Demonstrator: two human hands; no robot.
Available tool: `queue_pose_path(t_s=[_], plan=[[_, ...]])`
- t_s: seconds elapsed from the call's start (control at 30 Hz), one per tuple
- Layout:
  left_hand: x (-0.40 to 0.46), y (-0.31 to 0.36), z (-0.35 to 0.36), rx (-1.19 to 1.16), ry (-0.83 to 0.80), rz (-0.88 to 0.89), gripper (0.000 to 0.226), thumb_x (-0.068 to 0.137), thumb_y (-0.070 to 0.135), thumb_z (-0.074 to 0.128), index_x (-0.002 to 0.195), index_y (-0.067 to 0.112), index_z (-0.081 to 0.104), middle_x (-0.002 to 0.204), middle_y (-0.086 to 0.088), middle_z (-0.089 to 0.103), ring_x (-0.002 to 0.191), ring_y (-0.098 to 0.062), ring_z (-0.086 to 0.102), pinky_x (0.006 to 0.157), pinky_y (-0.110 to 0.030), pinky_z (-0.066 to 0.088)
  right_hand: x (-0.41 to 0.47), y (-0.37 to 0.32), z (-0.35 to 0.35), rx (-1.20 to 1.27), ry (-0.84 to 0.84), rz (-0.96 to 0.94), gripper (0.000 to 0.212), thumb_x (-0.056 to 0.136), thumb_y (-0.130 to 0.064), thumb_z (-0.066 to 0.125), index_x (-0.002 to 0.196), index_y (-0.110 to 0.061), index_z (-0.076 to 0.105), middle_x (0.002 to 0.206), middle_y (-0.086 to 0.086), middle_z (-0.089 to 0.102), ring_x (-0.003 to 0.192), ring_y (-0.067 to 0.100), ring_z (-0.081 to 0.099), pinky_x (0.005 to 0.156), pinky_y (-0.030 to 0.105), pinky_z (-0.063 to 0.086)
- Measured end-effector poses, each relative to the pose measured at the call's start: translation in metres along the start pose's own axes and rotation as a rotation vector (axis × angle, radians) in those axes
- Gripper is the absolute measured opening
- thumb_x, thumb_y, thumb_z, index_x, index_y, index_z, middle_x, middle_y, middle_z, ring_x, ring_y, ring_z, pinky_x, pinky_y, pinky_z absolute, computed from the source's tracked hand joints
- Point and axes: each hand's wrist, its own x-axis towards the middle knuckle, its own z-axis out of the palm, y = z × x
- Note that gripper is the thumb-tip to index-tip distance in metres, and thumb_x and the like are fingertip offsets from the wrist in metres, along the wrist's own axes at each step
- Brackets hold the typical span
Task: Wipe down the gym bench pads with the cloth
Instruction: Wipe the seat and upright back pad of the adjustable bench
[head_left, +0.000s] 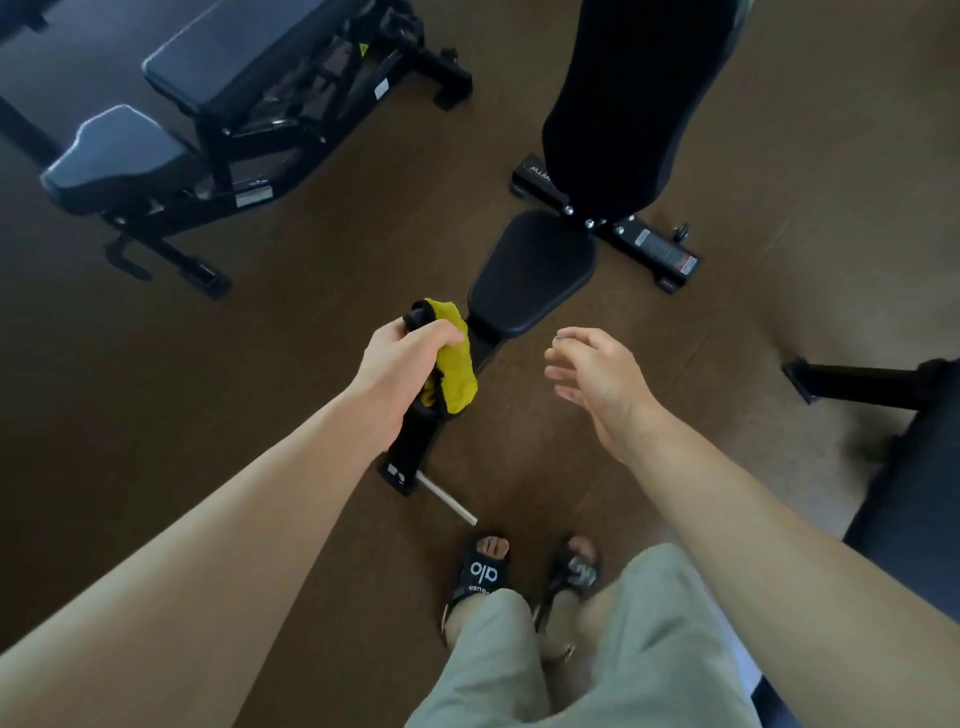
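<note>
Left hand (402, 364) out front, fingers (441, 332) curled tight around the yellow cloth (454, 374) and a black handle (415, 318) at the near end of the bench. The cloth hangs just short of the black seat pad (532, 273). Right hand (597, 384) hovers beside it, fingers loose and spread, holding nothing. The back pad (623, 104) stands raised beyond.

**Brown gym floor, dark equipment around**

Brown floor (311, 364) throughout, smooth and matte, softly lit with faint sheen toward the upper right. Second black bench (171, 119) at upper left, with grey-blue pads on a black frame. Another dark piece of equipment (893, 467) at the right edge, only partly visible.
</note>
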Motion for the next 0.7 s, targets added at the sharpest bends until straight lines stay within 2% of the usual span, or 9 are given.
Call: queue_pose_path(t_s=[0.1,0.17,0.27,0.33,0.4,0.5,0.6,0.67,0.7], plan=[[0.055,0.010,0.026,-0.034,0.147,-0.005,0.025,0.089,0.009,0.055,0.101,-0.012,0.063,0.081,-0.024,0.063,0.068,-0.034,0.062,0.065,-0.037,0.058,0.054,-0.009,-0.027,0.021,0.050,0.013,0.011,0.105,-0.026,0.055,0.110,-0.026,0.065,0.115,0.002,0.069,0.106,0.018,0.068,0.099,0.039,0.056],[0.095,0.014,0.046,-0.070,0.278,-0.042,0.021,0.086,0.016,0.059,0.098,0.003,0.069,0.081,-0.019,0.069,0.070,-0.033,0.068,0.061,-0.035,0.059,0.095,-0.018,-0.045,-0.018,0.061,-0.002,0.011,0.104,-0.024,0.055,0.108,-0.027,0.065,0.112,0.000,0.071,0.105,0.017,0.069,0.098,0.038,0.056],[0.159,0.017,0.079,-0.033,0.436,-0.052,0.021,0.079,0.032,0.063,0.092,0.016,0.068,0.094,-0.016,0.074,0.086,-0.036,0.072,0.063,-0.036,0.060,0.165,-0.035,-0.068,-0.074,0.051,-0.050,0.012,0.103,-0.022,0.055,0.106,-0.028,0.065,0.109,-0.002,0.073,0.103,0.016,0.070,0.098,0.039,0.057],[0.202,0.017,0.099,0.085,0.571,0.007,0.018,0.089,0.032,0.062,0.097,0.016,0.066,0.094,-0.006,0.069,0.086,-0.025,0.067,0.063,-0.029,0.052,0.214,-0.044,-0.080,-0.123,0.019,-0.092,0.011,0.103,-0.022,0.056,0.106,-0.029,0.065,0.111,-0.003,0.072,0.103,0.014,0.070,0.100,0.039,0.056],[0.240,0.016,0.116,0.275,0.712,0.077,0.018,0.096,0.033,0.060,0.097,0.015,0.061,0.092,0.001,0.062,0.087,-0.022,0.061,0.069,-0.032,0.048,0.258,-0.046,-0.094,-0.214,-0.009,-0.150,0.014,0.103,-0.026,0.057,0.115,-0.029,0.064,0.114,-0.006,0.069,0.106,0.013,0.067,0.101,0.039,0.054],[0.297,0.002,0.134,0.533,0.852,0.213,0.021,0.098,0.032,0.059,0.099,0.012,0.052,0.103,-0.004,0.060,0.091,-0.024,0.057,0.075,-0.039,0.047,0.321,-0.047,-0.107,-0.354,-0.054,-0.267,0.028,0.103,-0.032,0.058,0.132,-0.030,0.058,0.111,-0.014,0.063,0.107,0.006,0.061,0.091,0.026,0.049],[0.364,-0.032,0.155,0.831,0.813,0.437,0.024,0.094,0.024,0.066,0.103,0.009,0.050,0.109,-0.009,0.057,0.093,-0.030,0.057,0.071,-0.042,0.047,0.390,-0.040,-0.109,-0.380,-0.043,-0.386,0.032,0.104,-0.033,0.057,0.136,-0.032,0.056,0.108,-0.019,0.061,0.102,-0.002,0.058,0.079,0.015,0.041],[0.411,-0.066,0.176,0.984,0.611,0.504,0.027,0.089,0.023,0.068,0.104,0.008,0.052,0.110,-0.011,0.058,0.094,-0.035,0.058,0.068,-0.042,0.046,0.436,-0.029,-0.103,-0.385,-0.026,-0.474,0.030,0.104,-0.032,0.056,0.134,-0.032,0.058,0.109,-0.019,0.063,0.103,-0.005,0.058,0.079,0.012,0.043],[0.433,-0.084,0.188,1.064,0.468,0.474,0.029,0.089,0.028,0.068,0.106,0.010,0.052,0.111,-0.010,0.057,0.096,-0.036,0.060,0.067,-0.041,0.046,0.458,-0.022,-0.098,-0.383,-0.018,-0.525,0.029,0.104,-0.031,0.056,0.133,-0.031,0.059,0.108,-0.019,0.064,0.102,-0.008,0.059,0.080,0.010,0.044]])
